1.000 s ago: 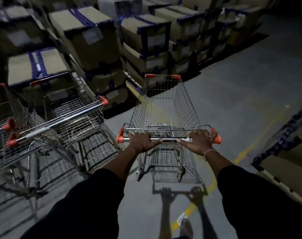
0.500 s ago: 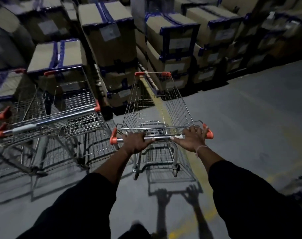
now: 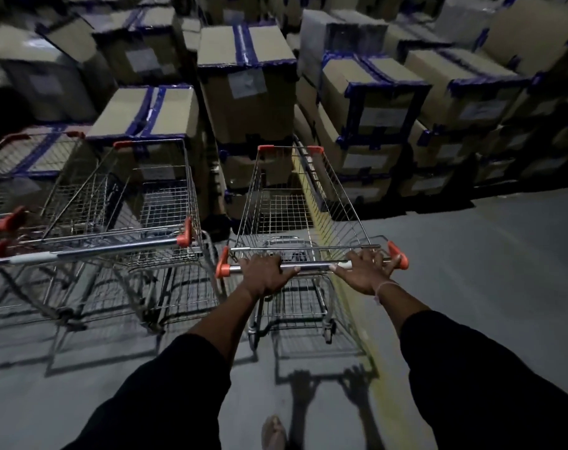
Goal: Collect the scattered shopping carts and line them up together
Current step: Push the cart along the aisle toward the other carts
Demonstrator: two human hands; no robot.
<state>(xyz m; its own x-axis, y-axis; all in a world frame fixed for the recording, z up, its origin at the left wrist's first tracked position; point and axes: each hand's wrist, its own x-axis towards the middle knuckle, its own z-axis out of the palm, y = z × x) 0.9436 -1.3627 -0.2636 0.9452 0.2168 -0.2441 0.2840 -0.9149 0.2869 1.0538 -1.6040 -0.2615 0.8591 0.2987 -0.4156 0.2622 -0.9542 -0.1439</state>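
long black sleeves point(image 3: 166, 391) cover both forearms, stopping short of the wrists. a thin pale band point(image 3: 384, 287) circles the right wrist. one light shoe point(image 3: 274, 431) shows at six o'clock.

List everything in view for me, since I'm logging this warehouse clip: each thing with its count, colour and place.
held cart: one, silver wire with orange corner caps, centre, nose close to the boxes
parked carts: at least two, silver wire with orange caps, left of the held cart, side by side; the far-left one is cut off by the frame
cardboard boxes: many, tan with blue tape and pale labels, stacked across the back
floor: grey concrete, with a yellow line running under the held cart
foot: one, pale footwear, bottom centre
sleeves: two, black, bottom
wristband: one, pale, right wrist
left hand: gripping the cart's handle bar
right hand: gripping the same bar, near its right end
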